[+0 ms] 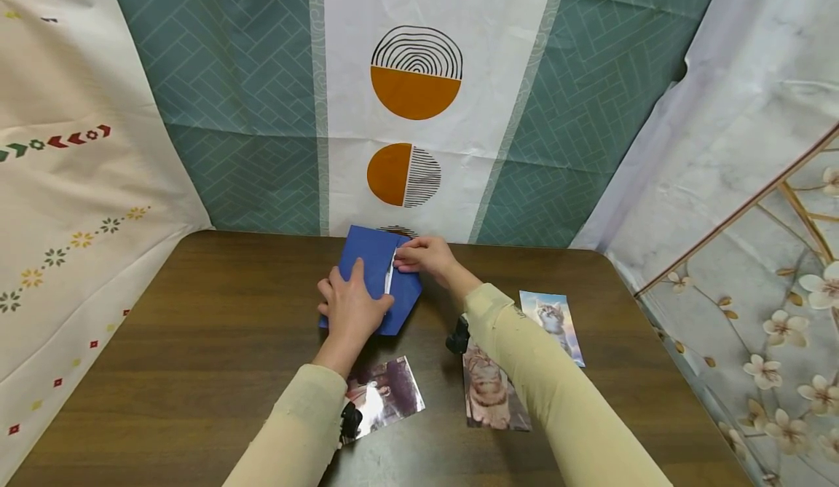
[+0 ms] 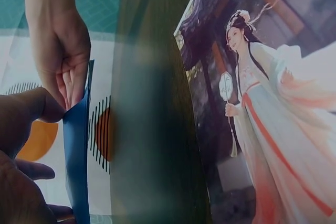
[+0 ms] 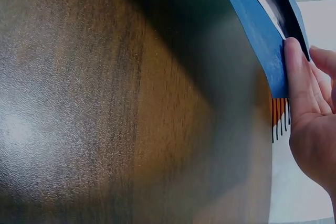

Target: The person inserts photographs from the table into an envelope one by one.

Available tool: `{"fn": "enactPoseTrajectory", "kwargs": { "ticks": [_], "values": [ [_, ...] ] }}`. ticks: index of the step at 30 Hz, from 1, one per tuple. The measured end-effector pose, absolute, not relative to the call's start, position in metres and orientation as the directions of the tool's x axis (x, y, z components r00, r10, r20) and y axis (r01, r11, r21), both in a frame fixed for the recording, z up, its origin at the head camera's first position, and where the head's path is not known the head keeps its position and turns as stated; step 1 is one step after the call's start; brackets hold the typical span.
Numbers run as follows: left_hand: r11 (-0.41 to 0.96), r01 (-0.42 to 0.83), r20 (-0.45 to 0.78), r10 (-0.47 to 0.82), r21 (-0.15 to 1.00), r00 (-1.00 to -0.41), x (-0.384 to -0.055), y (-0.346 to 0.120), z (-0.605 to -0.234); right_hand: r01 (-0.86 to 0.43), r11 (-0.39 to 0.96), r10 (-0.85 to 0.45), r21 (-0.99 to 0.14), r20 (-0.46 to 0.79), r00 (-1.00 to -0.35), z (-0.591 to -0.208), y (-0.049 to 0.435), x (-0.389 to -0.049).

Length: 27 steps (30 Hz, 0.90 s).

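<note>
A blue envelope (image 1: 367,261) is held off the table, its pointed flap folded out to the right. My left hand (image 1: 356,305) spreads across it, with fingers over the left edge and thumb beside the opening. Along the opening shows a thin white-edged sheet (image 1: 390,272), mostly hidden in the envelope. My right hand (image 1: 426,255) pinches at the upper end of that sheet. In the right wrist view, the index finger lies along the end of the white edge (image 3: 262,4), with the thumb on the far side, close to the dark inner part.
On the brown table (image 1: 216,341) under my left forearm lies a glossy photo of a robed figure with a fan (image 2: 262,93). A kitten photo (image 1: 550,319) lies to the right; another animal photo (image 1: 488,392) is partly covered by my right sleeve. Patterned cloth (image 1: 419,181) hangs behind.
</note>
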<state>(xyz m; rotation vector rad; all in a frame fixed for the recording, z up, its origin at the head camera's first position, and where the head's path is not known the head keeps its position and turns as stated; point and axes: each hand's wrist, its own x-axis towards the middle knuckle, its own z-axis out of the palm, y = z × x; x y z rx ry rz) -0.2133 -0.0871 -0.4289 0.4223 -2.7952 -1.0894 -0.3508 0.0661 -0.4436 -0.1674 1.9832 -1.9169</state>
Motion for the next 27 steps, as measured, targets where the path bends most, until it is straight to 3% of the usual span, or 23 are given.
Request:
{"fn": "enactPoseTrajectory", "kwargs": {
  "ticks": [18, 27],
  "values": [
    [0.692, -0.216, -0.004, -0.294, 0.689, -0.956, -0.216, -0.089, -0.430, 0.265, -0.031, -0.366, -0.964, -0.236, -0.900, -0.441, 0.072, -0.347],
    [0.728, -0.220, 0.000, -0.290, 0.649, -0.957, -0.222, -0.093, -0.429, 0.188, 0.104, -0.415, -0.977, -0.215, -0.884, -0.432, 0.097, -0.347]
  ]
}}
